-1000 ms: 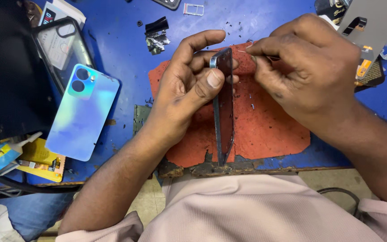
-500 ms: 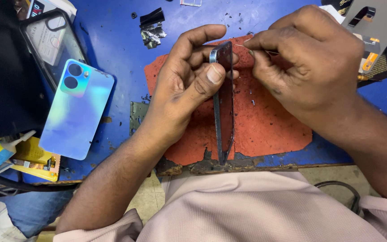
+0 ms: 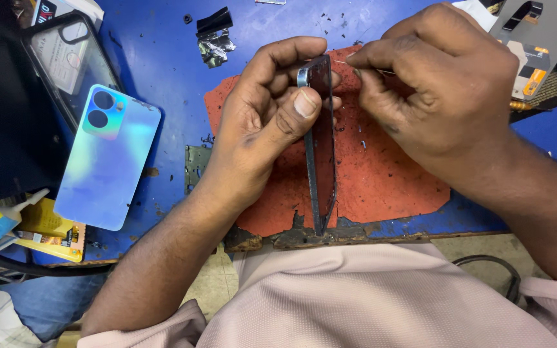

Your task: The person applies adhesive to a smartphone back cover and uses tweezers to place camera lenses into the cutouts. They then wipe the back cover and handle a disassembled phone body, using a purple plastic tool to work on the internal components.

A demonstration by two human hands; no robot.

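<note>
Little has moved since a second ago: both hands stay at the phone frame (image 3: 320,138), which stands on edge on a worn red mat (image 3: 381,174). Left hand (image 3: 262,122) has its fingers closed round the frame's top; right hand (image 3: 443,96) pinches a thin tool (image 3: 342,62) against it. On the scratched blue tabletop (image 3: 162,58) lies an iridescent back cover (image 3: 107,158)

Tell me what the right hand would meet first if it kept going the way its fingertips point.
Probably the upper edge of the phone frame, held on edge by the left hand. The right hand points left at it, nearly touching; depth is uncertain.
</note>
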